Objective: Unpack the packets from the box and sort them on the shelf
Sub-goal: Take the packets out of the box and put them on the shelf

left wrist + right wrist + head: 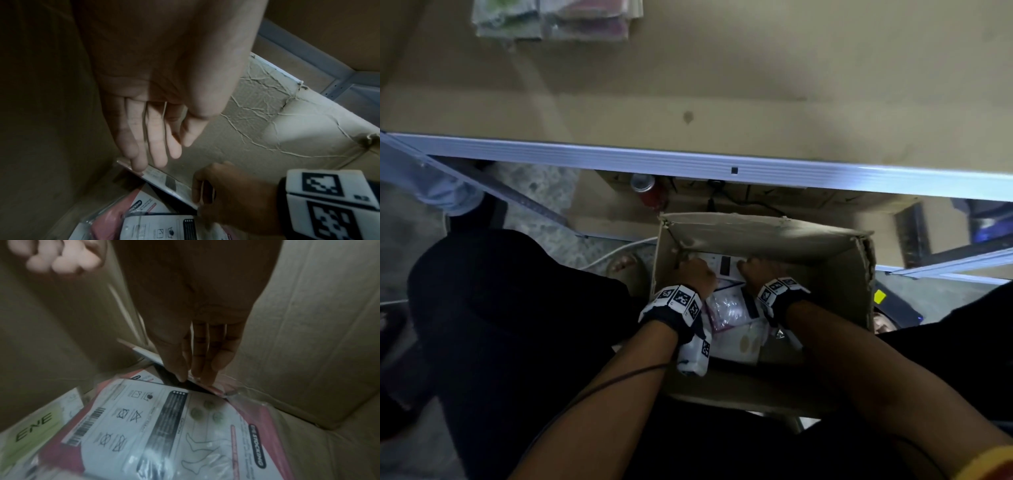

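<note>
A brown cardboard box (835,274) stands open on the floor between my knees, and both hands reach into it at its far wall. A flat white packet (164,180) leans tilted against that wall (267,129). My left hand (156,154) hangs with straight fingers, its fingertips (139,167) touching the packet's upper left edge. My right hand (195,373) pinches the packet's right end between thumb and fingers. Under the hands lie more packets: a pink-and-white stocking packet (164,426) and a green one (35,426).
A tan shelf board (722,102) with a metal front rail (688,161) runs above the box; sorted packets (554,20) lie at its far left. A red can (650,192) and cables sit under the shelf. A bare foot (625,265) is left of the box.
</note>
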A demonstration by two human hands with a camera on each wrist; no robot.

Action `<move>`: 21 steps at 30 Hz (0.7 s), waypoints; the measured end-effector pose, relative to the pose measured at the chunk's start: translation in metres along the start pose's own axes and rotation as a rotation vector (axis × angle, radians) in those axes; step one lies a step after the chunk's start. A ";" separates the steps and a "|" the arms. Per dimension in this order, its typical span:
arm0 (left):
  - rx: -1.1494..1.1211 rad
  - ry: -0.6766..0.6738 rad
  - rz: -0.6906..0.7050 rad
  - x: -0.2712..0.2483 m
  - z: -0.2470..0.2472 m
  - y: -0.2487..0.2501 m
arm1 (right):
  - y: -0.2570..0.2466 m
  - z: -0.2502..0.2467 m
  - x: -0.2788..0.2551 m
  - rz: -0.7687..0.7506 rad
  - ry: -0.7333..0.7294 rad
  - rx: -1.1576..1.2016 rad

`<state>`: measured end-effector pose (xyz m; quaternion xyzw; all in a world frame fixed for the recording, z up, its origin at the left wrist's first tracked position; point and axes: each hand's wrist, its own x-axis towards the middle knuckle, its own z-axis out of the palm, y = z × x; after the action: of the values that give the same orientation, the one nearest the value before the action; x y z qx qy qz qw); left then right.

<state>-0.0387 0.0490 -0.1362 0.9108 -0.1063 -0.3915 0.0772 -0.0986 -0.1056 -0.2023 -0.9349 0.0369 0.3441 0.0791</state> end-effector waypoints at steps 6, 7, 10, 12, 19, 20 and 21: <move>0.008 0.031 0.011 -0.003 -0.004 -0.004 | 0.001 0.003 -0.005 0.054 0.052 0.044; 0.011 0.038 0.020 -0.005 -0.003 -0.004 | 0.000 0.002 -0.004 0.074 0.056 0.071; 0.023 0.040 0.026 -0.006 -0.001 -0.009 | -0.005 0.003 0.001 0.116 0.006 0.136; 0.048 0.021 0.021 -0.007 -0.001 -0.012 | -0.009 0.006 0.001 0.120 -0.055 0.193; 0.001 0.034 0.011 -0.005 0.002 -0.009 | -0.009 0.015 0.005 0.182 -0.028 0.446; -0.005 0.025 0.013 -0.005 0.003 -0.008 | -0.008 0.017 0.006 0.198 -0.024 0.479; -0.011 0.020 0.015 -0.006 0.004 -0.007 | -0.007 0.019 0.007 0.211 -0.032 0.495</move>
<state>-0.0443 0.0574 -0.1363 0.9134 -0.1100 -0.3823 0.0861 -0.1045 -0.0958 -0.2199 -0.8724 0.2160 0.3457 0.2696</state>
